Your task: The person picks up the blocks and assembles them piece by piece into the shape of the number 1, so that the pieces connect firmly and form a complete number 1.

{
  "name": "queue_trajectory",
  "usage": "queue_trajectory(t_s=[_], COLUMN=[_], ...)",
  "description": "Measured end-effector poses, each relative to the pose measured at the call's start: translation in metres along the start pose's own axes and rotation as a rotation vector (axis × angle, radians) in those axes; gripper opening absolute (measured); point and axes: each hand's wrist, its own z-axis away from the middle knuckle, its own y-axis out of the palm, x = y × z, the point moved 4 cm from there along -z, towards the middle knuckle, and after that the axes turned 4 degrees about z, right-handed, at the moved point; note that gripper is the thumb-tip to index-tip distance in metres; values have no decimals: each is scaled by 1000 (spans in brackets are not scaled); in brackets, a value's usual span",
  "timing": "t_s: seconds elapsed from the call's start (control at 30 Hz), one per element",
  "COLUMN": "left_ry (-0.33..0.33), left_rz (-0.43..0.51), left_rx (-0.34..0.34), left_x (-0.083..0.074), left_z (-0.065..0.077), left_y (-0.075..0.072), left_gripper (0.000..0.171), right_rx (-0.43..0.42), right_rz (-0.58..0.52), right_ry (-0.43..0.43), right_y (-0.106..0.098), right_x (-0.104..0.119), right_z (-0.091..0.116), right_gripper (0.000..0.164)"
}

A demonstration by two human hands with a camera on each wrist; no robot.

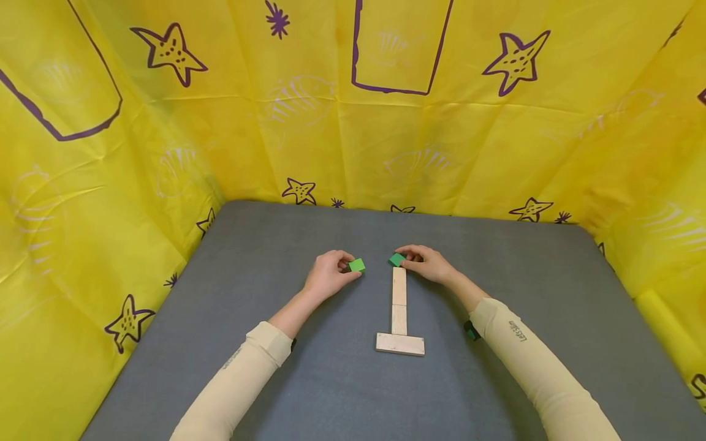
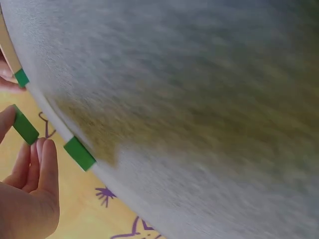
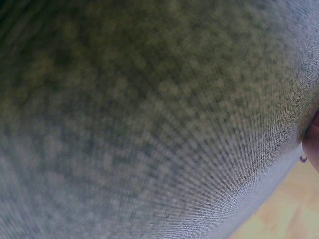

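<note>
My left hand [image 1: 328, 274] pinches a light green block [image 1: 356, 265] between thumb and fingers, left of the wooden pieces. In the left wrist view that held block [image 2: 25, 125] shows beside the fingertips, and another green block-shaped face [image 2: 79, 153] appears at the table edge. My right hand [image 1: 430, 263] holds a darker green block [image 1: 396, 260] at the far end of a wooden row. Two pale wooden blocks, a far one [image 1: 399, 286] and a nearer one [image 1: 399, 320], lie end to end. A crosswise wooden block [image 1: 400, 344] meets their near end. In the right wrist view only a fingertip [image 3: 312, 142] shows.
The dark grey table [image 1: 342, 392] carries the wooden pieces near its middle. A yellow cloth [image 1: 342, 135] with purple starfish drawings surrounds its back and sides. Both forearms, in pale sleeves, reach in from the near side.
</note>
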Motion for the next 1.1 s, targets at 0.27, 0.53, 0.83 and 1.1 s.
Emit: queue_trajectory(t_s=[0.27, 0.53, 0.83, 1.1], left_ry=[4, 7, -1, -4], left_rz=[-49, -89, -120, -166], left_rx=[31, 37, 47, 52], left_x=[-14, -21, -26, -30], left_z=[-10, -21, -28, -33], left_y=[14, 25, 37, 49], left_gripper=[33, 32, 32, 33], right_rx=[-13, -14, -15, -17], right_rz=[6, 7, 8, 2], right_ry=[-5, 6, 2, 3], right_y=[-2, -2, -1, -1], right_x=[1, 1, 1, 0], right_z=[1, 1, 1, 0], right_gripper=[34, 35, 35, 34])
